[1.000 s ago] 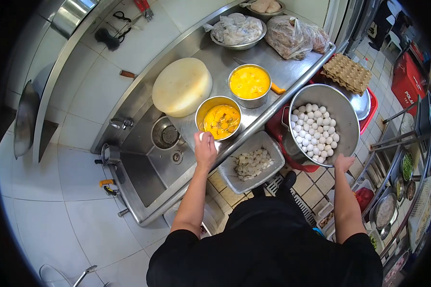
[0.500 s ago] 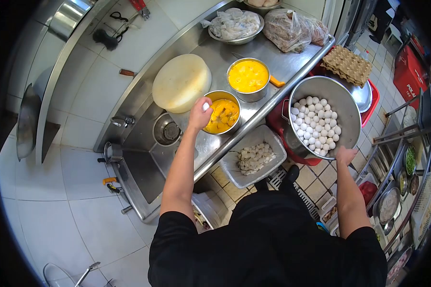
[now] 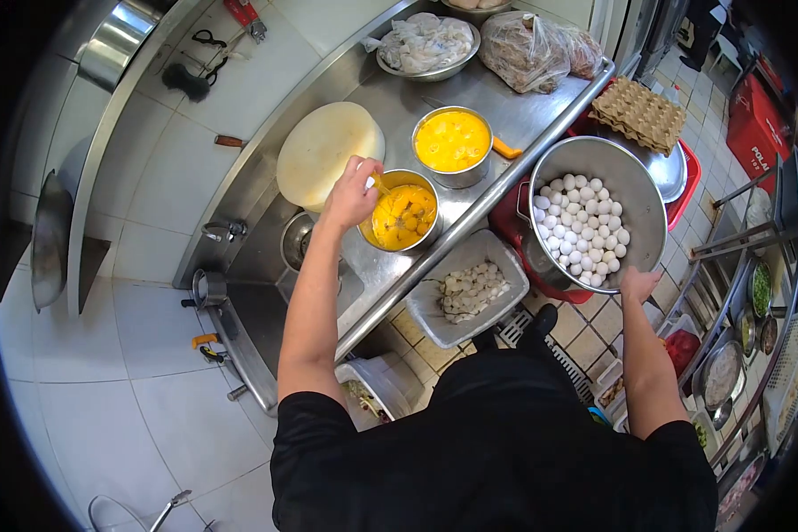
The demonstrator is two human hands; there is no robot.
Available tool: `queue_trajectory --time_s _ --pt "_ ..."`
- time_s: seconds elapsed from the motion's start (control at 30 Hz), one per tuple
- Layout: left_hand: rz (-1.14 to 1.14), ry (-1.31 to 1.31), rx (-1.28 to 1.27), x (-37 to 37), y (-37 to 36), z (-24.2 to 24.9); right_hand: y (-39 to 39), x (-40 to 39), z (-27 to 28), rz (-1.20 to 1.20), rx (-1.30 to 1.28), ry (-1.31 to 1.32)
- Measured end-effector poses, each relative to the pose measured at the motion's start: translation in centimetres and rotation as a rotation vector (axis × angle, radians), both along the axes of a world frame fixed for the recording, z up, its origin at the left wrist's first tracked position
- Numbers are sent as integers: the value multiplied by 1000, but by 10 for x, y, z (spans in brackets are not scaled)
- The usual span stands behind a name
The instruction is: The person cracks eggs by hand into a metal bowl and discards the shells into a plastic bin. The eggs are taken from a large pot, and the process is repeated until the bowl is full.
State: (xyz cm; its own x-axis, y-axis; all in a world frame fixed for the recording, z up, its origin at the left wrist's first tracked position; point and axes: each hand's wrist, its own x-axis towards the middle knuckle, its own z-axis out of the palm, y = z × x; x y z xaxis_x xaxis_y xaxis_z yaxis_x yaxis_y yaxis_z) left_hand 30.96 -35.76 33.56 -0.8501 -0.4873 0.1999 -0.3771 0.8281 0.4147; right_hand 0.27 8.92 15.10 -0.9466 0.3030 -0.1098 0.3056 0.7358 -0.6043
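My left hand (image 3: 353, 193) is closed around a white egg (image 3: 370, 183), partly hidden by the fingers, at the left rim of a metal pot (image 3: 437, 206) of yolks. Egg appears to run from the shell into the pot. Raw egg and whole yolks (image 3: 405, 217) fill much of it. My right hand (image 3: 638, 284) grips the near right rim of a large metal stockpot (image 3: 643, 191), where a handle may be hidden. Many white eggs (image 3: 585, 226) lie inside it. A second metal pot (image 3: 463, 180) with yellow egg (image 3: 453, 140) stands just behind the first.
A round cutting board (image 3: 328, 155) leans on the steel sink counter (image 3: 399, 106). Below its edge, a grey tub (image 3: 452, 335) holds eggshells (image 3: 474, 291). Egg trays (image 3: 638, 113) are stacked behind the stockpot. Bagged food (image 3: 536, 53) lies at the counter's far end. A shelf rack stands right.
My left hand has moved slightly left and turned over the pot's rim, and egg now seems to run from the shell. My right hand stays at the stockpot's rim.
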Motion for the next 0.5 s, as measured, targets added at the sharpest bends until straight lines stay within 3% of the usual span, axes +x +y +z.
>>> queue_trajectory --time_s 0.2,0.5 --pt "29 -101 -111 -2 4 39 2 -2 -9 -14 13 34" --pt "60 24 -215 -4 12 60 3 -1 -4 6 -20 -24"
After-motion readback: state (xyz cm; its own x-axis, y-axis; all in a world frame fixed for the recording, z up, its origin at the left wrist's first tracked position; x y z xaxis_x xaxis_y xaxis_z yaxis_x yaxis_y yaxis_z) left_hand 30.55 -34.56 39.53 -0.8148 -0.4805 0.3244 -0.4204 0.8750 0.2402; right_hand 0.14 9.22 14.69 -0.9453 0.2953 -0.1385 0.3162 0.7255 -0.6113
